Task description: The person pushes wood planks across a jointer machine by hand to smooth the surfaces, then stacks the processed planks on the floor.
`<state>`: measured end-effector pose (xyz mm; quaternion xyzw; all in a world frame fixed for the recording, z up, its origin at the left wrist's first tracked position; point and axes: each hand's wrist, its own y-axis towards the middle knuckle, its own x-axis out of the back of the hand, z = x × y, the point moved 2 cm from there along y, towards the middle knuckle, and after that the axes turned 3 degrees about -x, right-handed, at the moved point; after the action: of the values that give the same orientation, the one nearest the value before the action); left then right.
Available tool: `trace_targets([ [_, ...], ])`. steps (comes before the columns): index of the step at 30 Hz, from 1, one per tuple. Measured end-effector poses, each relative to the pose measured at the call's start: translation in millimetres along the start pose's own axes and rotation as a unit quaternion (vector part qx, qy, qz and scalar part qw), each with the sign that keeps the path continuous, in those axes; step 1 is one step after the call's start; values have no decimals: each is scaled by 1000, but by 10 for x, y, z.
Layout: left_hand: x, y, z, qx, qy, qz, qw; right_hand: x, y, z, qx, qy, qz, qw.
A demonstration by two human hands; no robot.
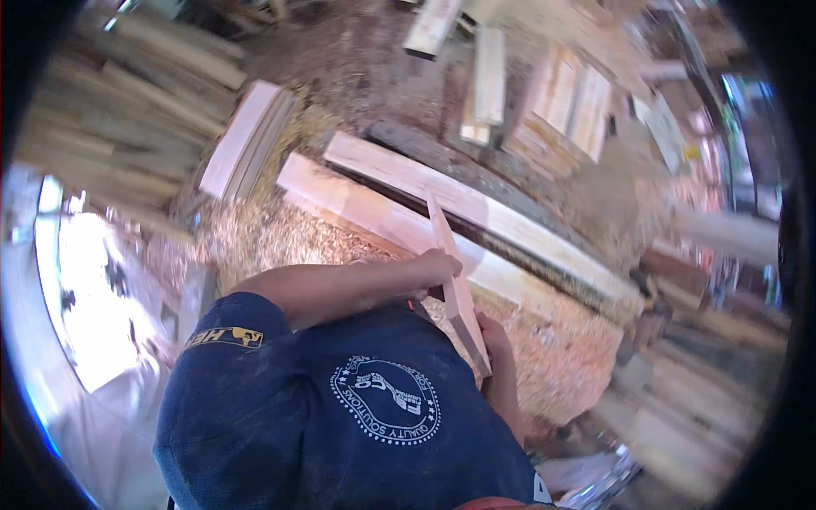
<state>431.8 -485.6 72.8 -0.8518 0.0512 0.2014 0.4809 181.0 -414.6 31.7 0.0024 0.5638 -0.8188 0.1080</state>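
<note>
A pale wooden board (457, 297) is held up in front of my chest, tilted, with its narrow far end over the timbers on the ground. My left hand (438, 269) is closed around its middle, the forearm coming across from the left. Beside the board's lower right edge, my right hand (493, 333) grips it nearer my body; the board hides part of these fingers. Below the far end lie two long planed timbers side by side, the nearer beam (365, 208) and the farther beam (408, 178), with a dark gap between them.
Wood shavings (561, 357) cover the ground around the beams. Short boards (242, 140) lie at the left, beside a large pile of planks (127, 127). Stacked wood blocks (561, 106) stand at the far right. More lumber (680, 416) lies at the near right.
</note>
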Motion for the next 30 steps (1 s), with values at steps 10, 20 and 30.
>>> trace_targets([
  [10,590,-593,248,-79,-182,-223,955,-614,80,723,-3,-197,85,977],
  [20,2194,-934,394,-123,-276,-292,907,-2194,464,1267,161,-495,79,850],
  [30,5451,-1951,-260,-202,-400,-215,868,-6003,1810,1598,181,-297,136,928],
])
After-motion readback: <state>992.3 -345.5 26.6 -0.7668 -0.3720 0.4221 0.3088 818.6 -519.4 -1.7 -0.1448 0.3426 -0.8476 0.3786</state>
